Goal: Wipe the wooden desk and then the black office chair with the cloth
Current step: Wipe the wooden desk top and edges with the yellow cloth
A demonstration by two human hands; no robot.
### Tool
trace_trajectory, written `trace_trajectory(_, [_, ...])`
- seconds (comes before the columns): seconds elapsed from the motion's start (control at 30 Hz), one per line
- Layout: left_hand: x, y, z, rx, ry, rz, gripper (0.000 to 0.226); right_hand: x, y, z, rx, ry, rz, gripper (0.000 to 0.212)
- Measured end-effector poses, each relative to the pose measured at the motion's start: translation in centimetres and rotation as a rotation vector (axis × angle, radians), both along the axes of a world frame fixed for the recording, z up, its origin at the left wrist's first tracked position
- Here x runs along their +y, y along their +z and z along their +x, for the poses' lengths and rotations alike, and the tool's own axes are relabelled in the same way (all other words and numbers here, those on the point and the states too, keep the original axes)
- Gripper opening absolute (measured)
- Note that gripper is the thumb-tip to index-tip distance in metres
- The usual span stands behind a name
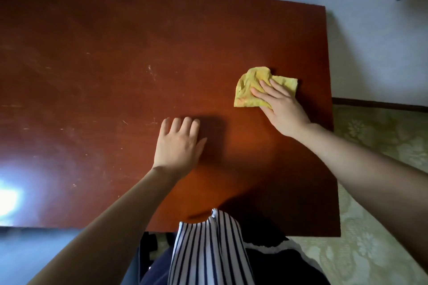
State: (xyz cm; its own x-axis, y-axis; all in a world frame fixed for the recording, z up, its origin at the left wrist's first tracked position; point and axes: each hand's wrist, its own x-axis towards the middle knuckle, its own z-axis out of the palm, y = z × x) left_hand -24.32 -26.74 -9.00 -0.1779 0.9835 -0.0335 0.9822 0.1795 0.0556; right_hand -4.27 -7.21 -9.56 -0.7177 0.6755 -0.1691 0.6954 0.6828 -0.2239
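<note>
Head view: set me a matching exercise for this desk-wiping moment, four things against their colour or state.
Things:
1. cloth
2. left hand
3. right hand
4. desk

Colour or state:
a. reddish-brown, with pale scratches
b. holds nothing, over bare wood
c. yellow and crumpled
d. presses flat on the cloth

Pairs: 1-c, 2-b, 3-d, 4-a

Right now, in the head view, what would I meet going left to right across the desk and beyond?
Glare on the wooden desk → left hand flat on the wood → yellow cloth, pressed by the right hand → patterned floor.
</note>
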Motion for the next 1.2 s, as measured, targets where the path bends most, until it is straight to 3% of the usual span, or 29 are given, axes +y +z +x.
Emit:
trace_trajectory(0.27, [4.6,-1.2,-2.9,-0.108,0.228,0.136,0.042,3.5,-1.1,-11.7,-0.02,-0.131,0.042,0.044])
trace_trajectory(0.43, [5.6,-1.0,-3.4,-0.272,0.358,0.317,0.041,0.8,-1.2,-15.6,0.006,0.038,0.036,0.044])
trace_trajectory(0.67, [5.5,0.0,-3.4,-0.36,0.196,0.376,0.046,-5.7,-0.5,-12.4,0.119,0.398,-0.02,0.036])
trace_trajectory(0.9, [7.5,-0.1,-2.0,-0.278,0.099,0.191,0.055,-4.8,-0.4,-3.0,0.006,0.684,-0.049,0.046])
trace_trajectory(1.03, [9.6,-1.1,-1.5,-0.226,0.098,0.103,0.062,-1.5,-0.4,1.2,-0.003,0.53,0.001,0.048])
trace_trajectory(1.2, [11.7,-2.6,-1.3,-0.248,0.059,0.146,0.057,4.6,-1.0,3.2,0.062,0.127,0.073,0.056])
